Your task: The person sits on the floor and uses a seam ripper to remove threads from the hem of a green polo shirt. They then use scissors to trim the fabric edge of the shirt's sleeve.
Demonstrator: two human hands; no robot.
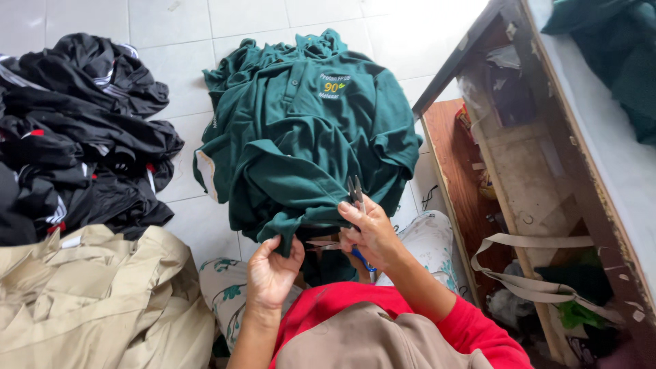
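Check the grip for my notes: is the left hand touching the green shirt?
Touching. The head view shows the left hand with its fingers curled around a fold at the lower edge of the green shirt.

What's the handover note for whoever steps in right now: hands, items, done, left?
Left hand: grip shut on the hem of the green shirt, held up over the lap.
Right hand: grip shut on small snips, blades up, tips at the shirt's lower edge.
The shirt tops a pile of green shirts on the tile floor.
Black garments are heaped at far left, beige cloth at near left. More green cloth lies on the table at right.
Done: cannot tell from this view.
Left: the held shirt is mid-handling; hem and snips are both in hand.
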